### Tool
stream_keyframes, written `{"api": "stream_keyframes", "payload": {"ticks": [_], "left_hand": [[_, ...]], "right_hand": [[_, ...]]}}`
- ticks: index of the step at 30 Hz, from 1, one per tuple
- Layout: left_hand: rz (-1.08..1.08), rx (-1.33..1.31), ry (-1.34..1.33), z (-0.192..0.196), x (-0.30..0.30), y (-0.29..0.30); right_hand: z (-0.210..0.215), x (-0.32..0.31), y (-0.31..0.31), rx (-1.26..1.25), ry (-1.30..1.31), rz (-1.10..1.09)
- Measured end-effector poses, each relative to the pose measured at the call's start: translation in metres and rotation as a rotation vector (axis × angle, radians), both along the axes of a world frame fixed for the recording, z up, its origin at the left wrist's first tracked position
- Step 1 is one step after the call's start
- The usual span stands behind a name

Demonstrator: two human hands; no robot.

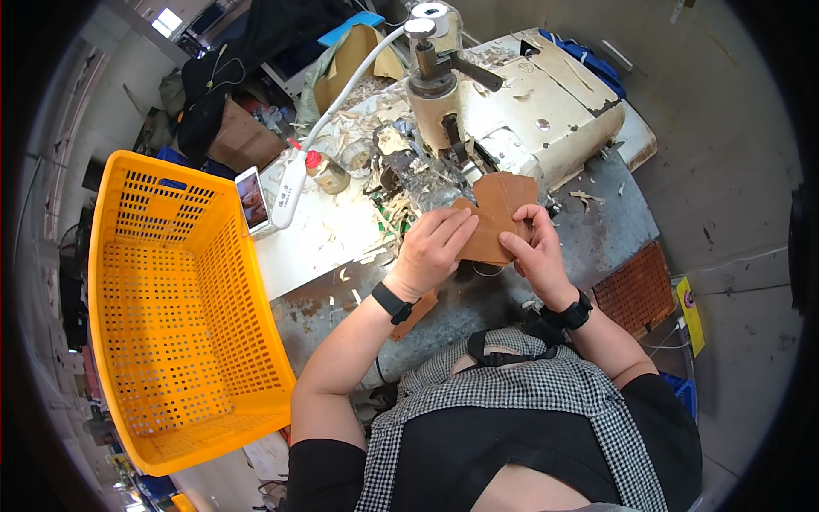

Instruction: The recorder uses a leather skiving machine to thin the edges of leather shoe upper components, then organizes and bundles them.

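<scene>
In front of a cream-coloured machine (546, 119), both my hands hold a small stack of brown, leather-like pieces (505, 198). My left hand (433, 246) has its fingers closed on the left edge of the pieces. On the other side, my right hand (539, 256) pinches them, thumb on top and fingers curled at the right edge. The pieces are fanned a little, and their upper ends come close to the machine's working head (461, 149). Below my left wrist another brown piece (415, 317) lies on the grey metal tabletop (328, 320), partly hidden by my arm.
A large orange plastic basket (243, 282) stands at the left. Near it are a phone (252, 198), a white lamp-like device (290, 189) on a bent stalk and a jar with a red cap (328, 173). Pale scraps (388, 205) litter the table. A brown mesh panel (636, 292) is at right.
</scene>
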State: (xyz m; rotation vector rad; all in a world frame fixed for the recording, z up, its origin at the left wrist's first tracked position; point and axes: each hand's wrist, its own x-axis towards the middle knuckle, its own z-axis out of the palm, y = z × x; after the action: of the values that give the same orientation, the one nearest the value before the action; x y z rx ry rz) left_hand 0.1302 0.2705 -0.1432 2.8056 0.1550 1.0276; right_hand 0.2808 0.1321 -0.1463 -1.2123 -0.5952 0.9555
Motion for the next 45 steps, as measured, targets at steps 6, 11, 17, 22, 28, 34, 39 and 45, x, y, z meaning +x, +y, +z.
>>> {"api": "stream_keyframes", "payload": {"ticks": [6, 11, 17, 22, 28, 34, 39, 45], "left_hand": [[-0.005, 0.054, -0.010, 0.003, -0.002, 0.005], [-0.001, 0.065, -0.002, 0.007, -0.002, 0.008], [-0.012, 0.036, -0.029, 0.009, 0.000, 0.012], [-0.008, 0.038, -0.008, 0.013, 0.004, 0.018], [-0.027, -0.030, 0.083, 0.019, 0.006, 0.014], [-0.089, 0.032, 0.118, 0.022, -0.004, 0.015], [-0.055, 0.086, 0.044, 0.016, 0.000, 0.020], [-0.064, 0.021, 0.089, 0.018, -0.003, 0.018]], "right_hand": [[0.000, -0.001, 0.000, 0.026, -0.002, 0.006], [-0.009, -0.003, 0.003, 0.096, -0.057, -0.001], [0.001, -0.004, 0.004, 0.010, -0.040, -0.001], [0.004, -0.005, 0.008, -0.007, 0.011, -0.006], [0.003, -0.002, 0.006, 0.006, 0.058, -0.014], [0.004, -0.003, 0.003, 0.018, 0.064, -0.020], [0.008, -0.004, 0.005, 0.049, 0.088, -0.038], [0.010, -0.003, 0.005, -0.017, 0.050, -0.019]]}}
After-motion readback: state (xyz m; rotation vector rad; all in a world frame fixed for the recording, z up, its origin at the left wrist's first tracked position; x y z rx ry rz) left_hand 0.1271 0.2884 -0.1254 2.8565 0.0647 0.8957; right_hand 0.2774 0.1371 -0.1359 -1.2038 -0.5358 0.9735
